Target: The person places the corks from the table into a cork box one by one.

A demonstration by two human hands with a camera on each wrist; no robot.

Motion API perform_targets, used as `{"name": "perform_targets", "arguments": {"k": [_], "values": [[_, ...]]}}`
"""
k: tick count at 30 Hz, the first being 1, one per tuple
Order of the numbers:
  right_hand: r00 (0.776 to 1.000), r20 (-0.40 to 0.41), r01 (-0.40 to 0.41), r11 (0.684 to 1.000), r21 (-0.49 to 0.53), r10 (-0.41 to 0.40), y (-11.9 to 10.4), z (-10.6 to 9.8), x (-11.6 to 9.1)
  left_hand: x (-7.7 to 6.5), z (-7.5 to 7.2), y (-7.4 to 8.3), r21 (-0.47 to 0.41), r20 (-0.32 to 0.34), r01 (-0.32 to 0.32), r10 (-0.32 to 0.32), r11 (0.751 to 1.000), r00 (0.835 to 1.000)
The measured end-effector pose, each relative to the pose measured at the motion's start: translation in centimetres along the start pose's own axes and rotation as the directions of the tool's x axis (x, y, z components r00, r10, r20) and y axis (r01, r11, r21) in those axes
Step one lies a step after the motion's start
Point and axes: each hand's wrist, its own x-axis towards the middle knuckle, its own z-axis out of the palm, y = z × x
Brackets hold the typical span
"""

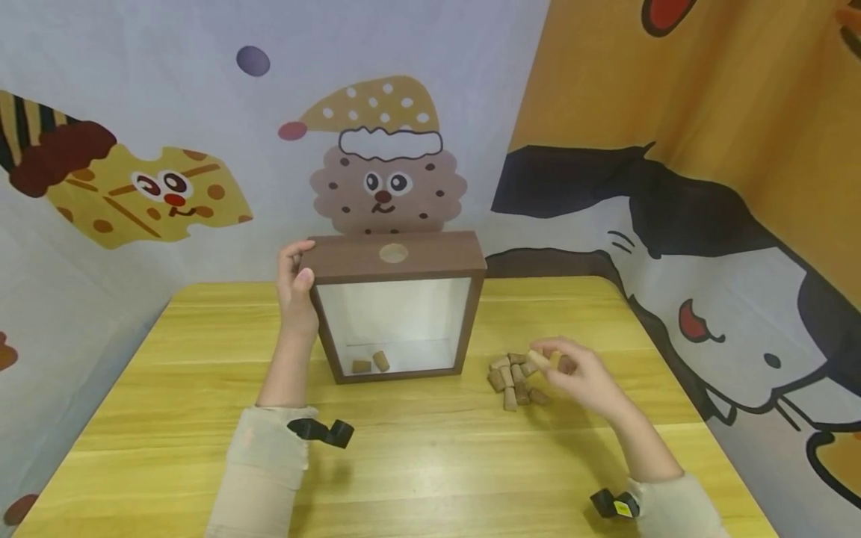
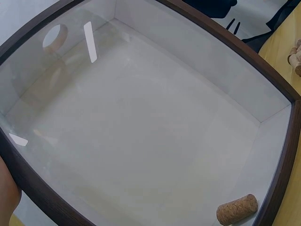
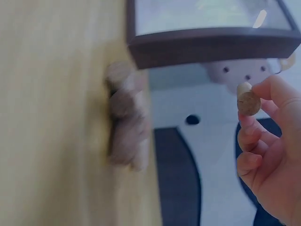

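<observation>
A brown-framed display box [image 1: 437, 254] with a clear front and a round hole [image 1: 393, 253] in its top stands upright on the table. My left hand [image 1: 296, 302] grips its upper left side, thumb toward the front and fingers near the top edge. Inside, at the bottom, lie two wine corks [image 1: 362, 366]; the left wrist view shows one cork [image 2: 237, 210] in a corner. To the right of the box, my right hand [image 1: 581, 373] pinches a cork [image 3: 248, 100] between thumb and fingertips, close beside a pile of corks [image 1: 509, 377].
The yellow wood-grain table [image 1: 417, 463] carries the box and the cork pile. Behind it hangs a cartoon-printed cloth [image 1: 215, 187], close to the back of the box and along the right side.
</observation>
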Motion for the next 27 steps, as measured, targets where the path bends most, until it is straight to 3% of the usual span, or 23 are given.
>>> {"name": "perform_targets", "arguments": {"k": [5, 10, 19, 23, 27], "values": [[0.998, -0.058, 0.03, 0.999, 0.026, -0.028, -4.3, -0.2, 0.7, 0.0, 0.0, 0.0, 0.004, 0.002, 0.002, -0.002, 1.0, 1.0], [0.984, -0.133, 0.115, 0.993, -0.006, -0.115, -6.7, 0.2, 1.9, 0.1, -0.2, -0.2, -0.006, 0.006, 0.0, 0.0, 1.0, 1.0], [0.913, -0.204, 0.36, 0.933, 0.002, -0.352, -11.2, 0.4, 4.5, 0.0, -0.2, -0.4, 0.001, 0.002, -0.004, 0.004, 1.0, 1.0], [0.888, -0.22, 0.419, 0.907, 0.023, -0.405, -12.9, 0.4, 6.0, 0.0, -0.2, -0.3, -0.005, 0.001, -0.005, 0.005, 1.0, 1.0], [0.871, -0.234, 0.457, 0.887, 0.067, -0.432, -12.9, 0.6, 8.0, 0.0, -0.1, -0.2, -0.007, 0.007, 0.0, 0.0, 1.0, 1.0]]}}
